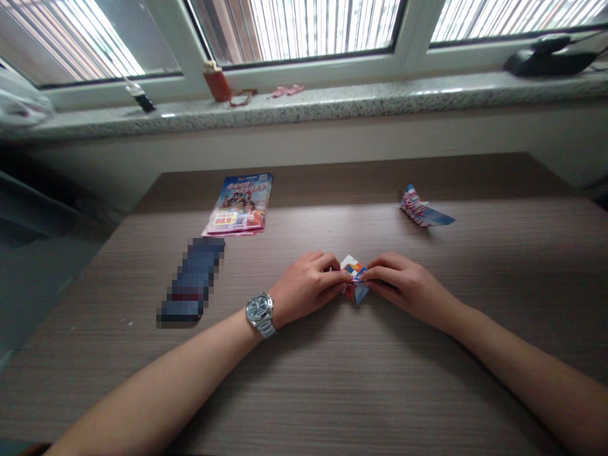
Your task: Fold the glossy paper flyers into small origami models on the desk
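Between my hands, at the middle of the table, is a small piece of folded paper point(357, 294) printed in white, orange, blue and red, with a point toward me. My left hand point(311, 284), with a silver watch point(259, 309) at the wrist, pinches its left side. From the right, the fingers of my right hand point(408, 285) pinch the other side, close to the left fingertips. The fingers hide part of the paper's edges. Further back on the right stands a folded paper figure point(422, 209) in blue and pink print.
A stack of printed flyers point(242, 206) lies at the back left of the wooden table point(304, 392). Nearer on the left is a dark pixelated phone-shaped object point(194, 282). The granite windowsill point(342, 104) holds a red-orange container point(217, 83), a small bottle point(141, 98) and a black device point(551, 58).
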